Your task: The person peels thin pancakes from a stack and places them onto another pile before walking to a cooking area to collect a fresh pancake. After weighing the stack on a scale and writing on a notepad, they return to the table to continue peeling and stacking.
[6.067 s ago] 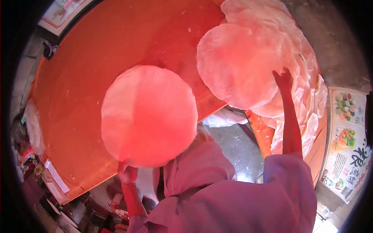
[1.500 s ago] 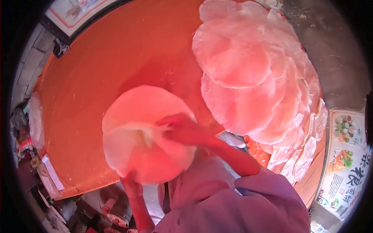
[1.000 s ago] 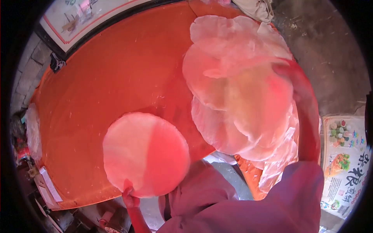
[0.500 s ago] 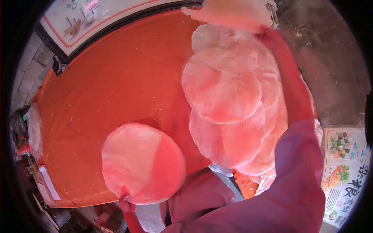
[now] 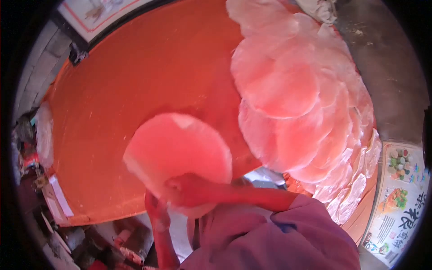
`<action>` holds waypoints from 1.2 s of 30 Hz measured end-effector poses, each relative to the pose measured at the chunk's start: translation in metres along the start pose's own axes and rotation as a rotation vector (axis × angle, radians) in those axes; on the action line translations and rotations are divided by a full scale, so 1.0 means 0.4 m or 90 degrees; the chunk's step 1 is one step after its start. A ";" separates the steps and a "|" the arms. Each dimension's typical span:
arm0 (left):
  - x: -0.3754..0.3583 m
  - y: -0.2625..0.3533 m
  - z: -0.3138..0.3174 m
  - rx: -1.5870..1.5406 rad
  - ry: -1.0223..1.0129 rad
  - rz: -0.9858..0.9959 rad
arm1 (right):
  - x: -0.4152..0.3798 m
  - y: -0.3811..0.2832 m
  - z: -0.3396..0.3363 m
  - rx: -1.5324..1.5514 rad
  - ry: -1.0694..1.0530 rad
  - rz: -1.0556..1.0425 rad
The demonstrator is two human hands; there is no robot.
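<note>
Nearest the viewer, a purple-looking sleeve point(image 5: 270, 234) is spreading across the bottom of the view, with the bare right forearm reaching leftwards out of it. Just ahead of the sleeve, the left hand point(image 5: 157, 210) is reaching up to the near left edge of the round sheet point(image 5: 184, 144), its fingers meeting that edge; blur is hiding whether its grip is closing on the sheet. The right hand point(image 5: 181, 189) is lying over the near part of the round sheet with its fingers curling, close beside the left hand; it is also blurring, so whether its grip is pinching the sheet or only touching it cannot be told. The round sheet itself is lying mostly on the orange worktop point(image 5: 112, 90), its near edge reaching past the worktop's front edge, and is looking pink, with a small paler patch at its far rim. Left of the round sheet, a long pale strip point(image 5: 61, 195) is resting at the worktop's corner, and a clear plastic bag point(image 5: 44, 135) is lying farther up that side. Right of the round sheet and well beyond it, many thin overlapping sheets point(image 5: 292, 90) are covering the right side of the worktop, and a printed banner point(image 5: 396, 198) is showing past them. Farthest from the round sheet, a pale cloth point(image 5: 319, 9) is sitting at the far right, and a framed picture point(image 5: 103, 11) is standing at the far left.
</note>
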State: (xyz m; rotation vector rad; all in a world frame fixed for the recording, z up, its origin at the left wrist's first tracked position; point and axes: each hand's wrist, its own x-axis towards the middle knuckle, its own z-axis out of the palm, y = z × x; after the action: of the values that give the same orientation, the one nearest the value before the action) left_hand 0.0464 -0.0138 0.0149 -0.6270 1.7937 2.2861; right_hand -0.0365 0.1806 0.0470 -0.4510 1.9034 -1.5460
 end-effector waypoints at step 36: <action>-0.024 -0.117 -0.269 -0.296 0.037 -0.142 | -0.082 0.178 -0.992 0.379 0.605 -0.109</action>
State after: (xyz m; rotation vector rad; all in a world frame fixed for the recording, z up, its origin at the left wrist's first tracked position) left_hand 0.0966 -0.1034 -0.0430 -0.9186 1.1366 2.5521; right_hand -0.2661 0.5130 0.0293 0.4929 1.8702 -2.6168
